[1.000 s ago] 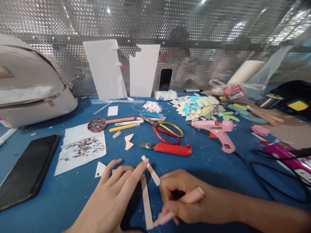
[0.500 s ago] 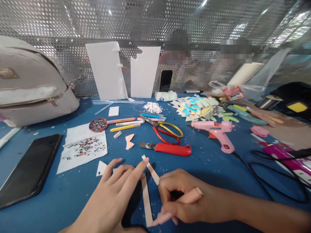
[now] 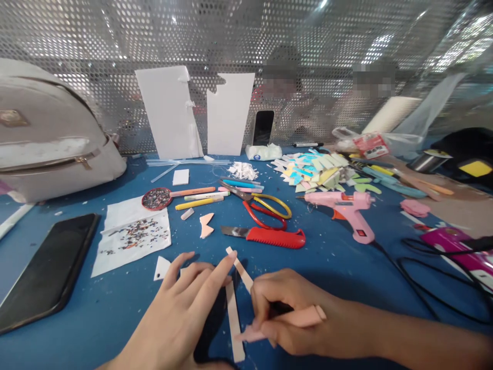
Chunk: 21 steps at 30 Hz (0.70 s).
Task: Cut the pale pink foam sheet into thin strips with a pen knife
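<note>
My right hand (image 3: 292, 313) is closed around a peach-coloured marker (image 3: 304, 316). The marker's tip meets the right edge of a narrow pale peach strip (image 3: 233, 321), a little above its near end. My left hand (image 3: 181, 303) lies spread, palm down, with its fingers apart. Its index fingertip presses on the upper end of a second, slanted strip (image 3: 243, 275), and the thumb side is low near the frame's bottom edge. The far end of the first strip is hidden under my left fingers. Beside them lies a small white cut piece (image 3: 162, 267) with a black dot.
Ahead lie a red utility knife (image 3: 275, 238), scissors (image 3: 265, 208), several markers (image 3: 199, 203) and a peach cutout (image 3: 206, 225). A pink glue gun (image 3: 350, 208) with a black cord is at right. Paper scraps (image 3: 316, 169) are heaped behind; a phone (image 3: 50, 267) lies left.
The marker in my right hand has moved a little away from me along the strip's edge, and its rear end has swung slightly right. My left hand stays nearly still.
</note>
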### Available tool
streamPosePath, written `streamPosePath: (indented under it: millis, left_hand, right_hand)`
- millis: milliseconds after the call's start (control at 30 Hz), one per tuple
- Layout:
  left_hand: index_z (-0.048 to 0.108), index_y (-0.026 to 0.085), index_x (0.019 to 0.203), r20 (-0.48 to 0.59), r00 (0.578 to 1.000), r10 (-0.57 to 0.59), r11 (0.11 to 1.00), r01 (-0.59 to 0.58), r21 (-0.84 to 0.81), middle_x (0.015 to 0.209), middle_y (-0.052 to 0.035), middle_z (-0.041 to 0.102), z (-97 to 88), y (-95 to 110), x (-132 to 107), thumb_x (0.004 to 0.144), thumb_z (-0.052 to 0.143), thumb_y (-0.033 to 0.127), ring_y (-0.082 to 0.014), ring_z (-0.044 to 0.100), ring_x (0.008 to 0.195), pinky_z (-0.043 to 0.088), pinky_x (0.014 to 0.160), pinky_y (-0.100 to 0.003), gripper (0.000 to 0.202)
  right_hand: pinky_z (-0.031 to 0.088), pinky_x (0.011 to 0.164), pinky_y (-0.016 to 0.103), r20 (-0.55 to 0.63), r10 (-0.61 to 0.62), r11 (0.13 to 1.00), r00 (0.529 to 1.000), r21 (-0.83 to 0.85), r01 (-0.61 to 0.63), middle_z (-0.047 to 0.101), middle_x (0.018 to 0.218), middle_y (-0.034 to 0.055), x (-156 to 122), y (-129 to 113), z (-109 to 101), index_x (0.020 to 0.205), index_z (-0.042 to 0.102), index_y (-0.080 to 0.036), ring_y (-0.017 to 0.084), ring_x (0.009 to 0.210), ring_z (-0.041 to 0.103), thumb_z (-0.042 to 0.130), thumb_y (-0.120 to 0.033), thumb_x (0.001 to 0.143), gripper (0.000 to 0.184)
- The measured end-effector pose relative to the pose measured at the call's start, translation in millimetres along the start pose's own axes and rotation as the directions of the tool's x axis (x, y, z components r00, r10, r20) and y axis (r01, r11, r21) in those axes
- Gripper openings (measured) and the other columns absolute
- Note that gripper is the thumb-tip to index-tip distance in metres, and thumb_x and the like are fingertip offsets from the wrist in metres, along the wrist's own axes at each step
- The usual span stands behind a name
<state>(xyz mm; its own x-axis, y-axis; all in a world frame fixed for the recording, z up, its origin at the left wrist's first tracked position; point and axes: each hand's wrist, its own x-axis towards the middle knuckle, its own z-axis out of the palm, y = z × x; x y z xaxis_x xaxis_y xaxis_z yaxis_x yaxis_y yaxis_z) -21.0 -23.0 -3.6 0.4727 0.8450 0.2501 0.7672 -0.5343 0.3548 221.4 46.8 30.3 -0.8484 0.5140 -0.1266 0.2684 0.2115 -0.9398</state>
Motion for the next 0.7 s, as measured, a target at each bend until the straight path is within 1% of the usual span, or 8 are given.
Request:
streamPosePath:
  millis: [100,167,233,333,433,533,633,700]
  left_hand:
    - [0.005,0.022,0.163,-0.029,0.998,0.064,0.998,-0.064,0.013,0.123,-0.0053,0.071,2.6,-4.8,-0.2,0.054,0.094,0.068,-0.0301,0.066,0.114,0.029,0.117,-0.048,0.149]
    - [0.005,0.022,0.164,-0.031,0.997,0.065,0.998,-0.064,0.014,0.124,-0.0054,0.071,2.1,-4.3,-0.4,0.058,0.093,0.067,-0.0302,0.066,0.115,0.029,0.117,-0.049,0.145]
    - [0.005,0.024,0.163,-0.023,0.999,0.032,0.999,-0.032,0.01,0.125,-0.005,0.071,0.3,-1.1,-0.9,0.061,0.093,0.064,-0.03,0.065,0.117,0.026,0.118,-0.05,0.141]
    - [0.005,0.026,0.163,0.0,1.0,-0.021,1.0,0.021,0.016,0.129,-0.0059,0.069,-1.8,3.8,-2.1,0.062,0.094,0.062,-0.0301,0.063,0.121,0.021,0.121,-0.05,0.139]
    - [0.006,0.025,0.164,0.006,1.0,-0.016,0.999,0.016,0.046,0.131,-0.006,0.069,-0.6,2.7,-2.9,0.065,0.092,0.06,-0.0301,0.063,0.122,0.023,0.121,-0.05,0.135]
    - [0.008,0.023,0.164,-0.04,0.998,0.051,0.998,-0.05,0.032,0.125,-0.0042,0.072,2.1,-3.1,-2.7,0.074,0.083,0.067,-0.0287,0.066,0.116,0.026,0.118,-0.046,0.126]
    - [0.01,0.022,0.164,-0.054,0.996,0.075,0.997,-0.075,0.007,0.124,-0.0031,0.072,2.6,-6.9,-2.1,0.083,0.07,0.075,-0.0268,0.065,0.117,0.02,0.118,-0.043,0.114]
    - [0.011,0.021,0.164,-0.046,0.996,0.073,0.997,-0.073,0.007,0.126,-0.0028,0.071,1.4,-7.1,-1.7,0.087,0.063,0.077,-0.0257,0.064,0.118,0.016,0.119,-0.041,0.108]
  right_hand:
    - [0.039,0.06,0.022,0.016,-0.029,0.999,0.999,-0.039,0.03,0.059,0.069,-0.003,-0.4,2.8,1.0,0.072,0.059,-0.017,0.012,0.064,0.054,0.07,-0.032,0.085,0.024]
    - [0.039,0.059,0.022,0.03,0.02,1.0,0.999,0.016,-0.02,0.06,0.066,-0.0032,-1.3,4.7,1.7,0.073,0.059,-0.017,0.012,0.061,0.055,0.068,-0.03,0.084,0.02]
    - [0.042,0.059,0.022,0.037,0.082,0.986,0.996,0.146,-0.087,0.061,0.071,-0.0016,-1.8,5.4,2.1,0.079,0.058,-0.017,0.013,0.063,0.058,0.066,-0.035,0.089,0.022]
    - [0.05,0.07,0.027,-0.065,0.067,0.964,0.996,0.261,-0.048,0.058,0.079,-0.001,-1.4,3.7,1.8,0.087,0.054,-0.018,0.014,0.069,0.057,0.061,-0.047,0.097,0.031]
    - [0.05,0.072,0.028,-0.122,0.039,0.984,0.992,0.179,-0.017,0.052,0.078,-0.0028,-0.4,0.9,1.0,0.086,0.053,-0.019,0.013,0.068,0.05,0.061,-0.049,0.098,0.033]
    - [0.044,0.062,0.024,-0.072,0.047,0.993,0.996,0.114,-0.038,0.051,0.075,-0.0034,-0.5,0.3,0.7,0.082,0.052,-0.019,0.012,0.063,0.046,0.062,-0.046,0.097,0.033]
    - [0.038,0.057,0.022,-0.022,0.021,0.999,1.0,0.043,-0.02,0.055,0.071,-0.0032,-1.8,2.8,0.6,0.077,0.053,-0.018,0.011,0.062,0.049,0.063,-0.036,0.093,0.026]
    - [0.037,0.058,0.022,0.005,0.009,1.0,1.0,-0.001,-0.009,0.058,0.068,-0.0033,-2.8,5.1,0.4,0.074,0.055,-0.017,0.011,0.061,0.052,0.064,-0.028,0.087,0.02]
